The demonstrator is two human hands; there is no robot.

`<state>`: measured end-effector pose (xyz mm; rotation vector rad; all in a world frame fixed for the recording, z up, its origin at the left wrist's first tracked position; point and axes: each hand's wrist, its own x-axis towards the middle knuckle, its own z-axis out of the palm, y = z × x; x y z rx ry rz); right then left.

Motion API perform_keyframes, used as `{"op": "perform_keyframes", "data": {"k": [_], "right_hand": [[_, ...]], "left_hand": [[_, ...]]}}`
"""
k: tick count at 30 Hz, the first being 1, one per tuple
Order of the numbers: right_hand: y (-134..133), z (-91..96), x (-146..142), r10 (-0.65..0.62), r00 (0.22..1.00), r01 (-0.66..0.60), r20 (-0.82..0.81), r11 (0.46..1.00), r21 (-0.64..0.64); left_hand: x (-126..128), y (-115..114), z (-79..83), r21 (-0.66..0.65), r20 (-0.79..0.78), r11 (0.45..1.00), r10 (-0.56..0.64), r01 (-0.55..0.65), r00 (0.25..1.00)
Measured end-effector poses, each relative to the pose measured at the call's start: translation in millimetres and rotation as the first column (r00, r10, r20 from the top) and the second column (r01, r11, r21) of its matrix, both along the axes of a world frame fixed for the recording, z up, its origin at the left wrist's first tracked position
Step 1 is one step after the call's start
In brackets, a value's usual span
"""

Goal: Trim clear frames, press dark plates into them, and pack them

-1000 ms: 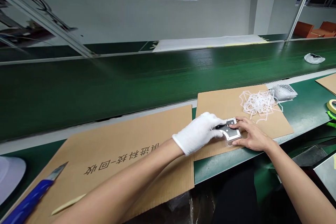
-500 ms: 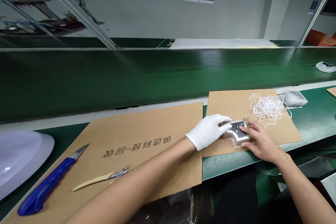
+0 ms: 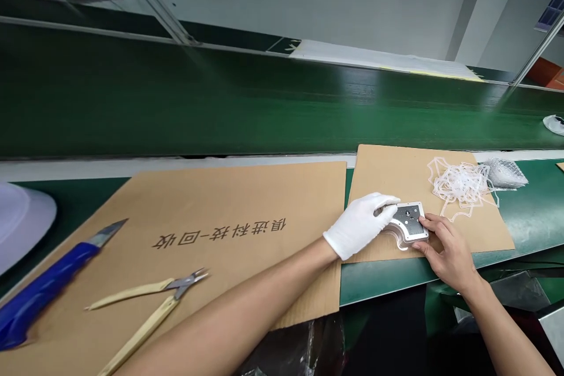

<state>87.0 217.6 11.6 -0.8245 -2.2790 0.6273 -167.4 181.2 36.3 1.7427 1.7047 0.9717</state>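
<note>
Head view, right hand (image 3: 450, 252): gripping box (image 3: 409, 222), likely steadying it
Left hand (image 3: 361, 220): opposite edge; I can't tell if gripping

A factory workshop, by its fittings: before my green workbench (image 3: 379, 283), a long conveyor-like green surface (image 3: 264, 111) crosses twelve o'clock, with metal posts (image 3: 148, 0) at half past ten and two. Cardboard sheets (image 3: 247, 200) protect the bench; a blue-handled knife (image 3: 48, 282) lies at eight, cutting pliers (image 3: 180, 286) between seven and eight. My left hand (image 3: 363, 218) wears a white work glove (image 3: 351, 229).
</note>
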Motion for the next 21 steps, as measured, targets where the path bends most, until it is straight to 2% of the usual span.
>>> {"op": "perform_keyframes", "data": {"k": [4,10,15,21], "right_hand": [[-1.1,-0.5,-0.3,-0.017,1.0,0.016,-0.021,0.998,-0.056],[-0.5,-0.3,-1.0,-0.035,0.999,0.033,-0.021,0.997,-0.066],[1.2,1.9,-2.4,-0.028,0.999,0.021,-0.038,0.986,-0.165],[3.6,6.6,-2.8,0.021,1.0,-0.022,-0.008,0.983,-0.183]], "left_hand": [[-2.3,-2.4,-3.4,0.003,-0.004,1.0,0.0,0.0,1.0],[-6.7,-4.3,6.1,-0.028,-0.05,0.992,-0.127,0.126,0.991],[-5.6,-4.7,6.5,-0.041,-0.035,0.99,-0.136,0.135,0.99],[-5.4,-4.9,5.1,-0.024,-0.015,0.99,-0.136,0.136,0.991]]}}
